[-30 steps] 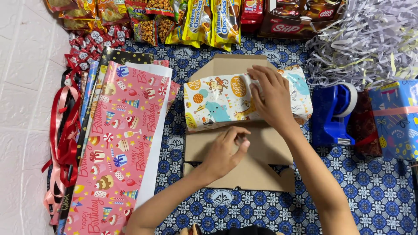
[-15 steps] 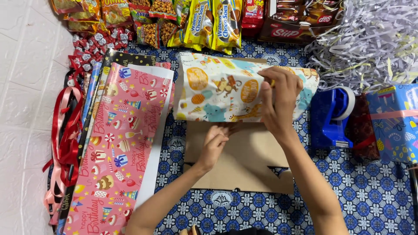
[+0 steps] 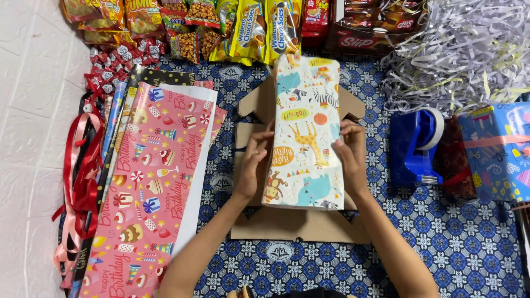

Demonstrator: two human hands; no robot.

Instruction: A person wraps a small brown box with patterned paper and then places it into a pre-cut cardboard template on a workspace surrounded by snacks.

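Both hands grip one thing between them: the left hand (image 3: 253,165) is closed on the left long edge of a gift-wrapped box (image 3: 306,132), and the right hand (image 3: 350,152) is closed on its right long edge, thumbs on top and the other fingers curled out of sight beneath. The box, covered in pale paper printed with cartoon animals, sits at centre frame with its long axis running up and down the picture, the far end reaching toward the snack packets (image 3: 248,27) along the top edge and the near end toward the wearer. The hands sit level with each other around the box's middle to lower half, so neither is nearer; each lies directly sideways from it. Whether the box rests on anything or is lifted clear cannot be told.

Under it lies a flattened brown cardboard box (image 3: 301,223), its flaps showing past the wrapped box on all sides, on a blue patterned cloth (image 3: 452,248). To the left lie pink birthday wrapping sheets (image 3: 152,187) and red ribbons (image 3: 77,176); to the right stand a blue tape dispenser (image 3: 417,146) and another wrapped blue box (image 3: 497,152), with shredded paper filler (image 3: 464,49) at upper right.
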